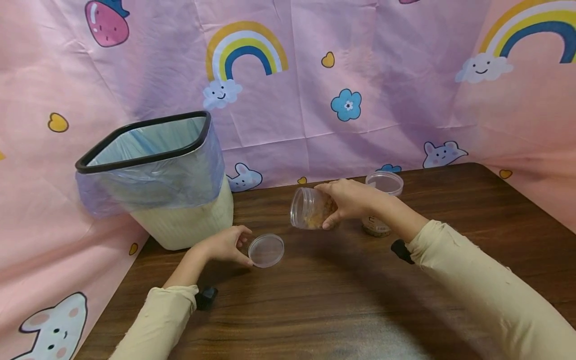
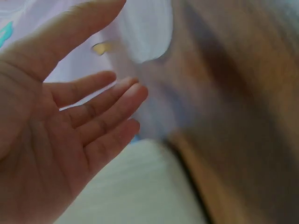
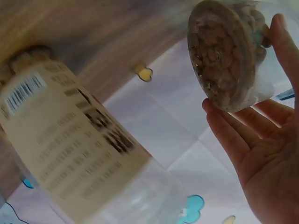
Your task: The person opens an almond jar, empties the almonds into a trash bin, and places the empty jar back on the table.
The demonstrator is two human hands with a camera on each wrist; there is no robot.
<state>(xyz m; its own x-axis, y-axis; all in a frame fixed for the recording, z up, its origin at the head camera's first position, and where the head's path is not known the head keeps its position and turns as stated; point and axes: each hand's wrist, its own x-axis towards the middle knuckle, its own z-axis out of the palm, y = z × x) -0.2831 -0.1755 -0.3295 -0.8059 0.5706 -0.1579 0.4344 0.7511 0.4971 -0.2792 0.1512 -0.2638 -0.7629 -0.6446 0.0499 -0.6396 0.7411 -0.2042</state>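
Note:
In the head view, my right hand [image 1: 353,202] grips a clear plastic jar [image 1: 310,209] tilted onto its side, mouth to the left, with brown nut-like pieces [image 3: 219,56] gathered toward its base. In the right wrist view, the fingers and thumb span the jar's side. My left hand [image 1: 225,246] is low at the left, its thumb tip right at the edge of a round clear lid [image 1: 266,250]. The four other fingers are loosely bent and apart from the lid. The left wrist view shows the palm [image 2: 42,154] with nothing in it.
A second clear jar [image 1: 377,227] with a beige barcode label [image 3: 70,135] stands behind the right forearm. At the left is a white bin [image 1: 184,225] with a black rim and bluish plastic liner. A patterned curtain [image 1: 310,115] surrounds the dark wooden table [image 1: 315,320].

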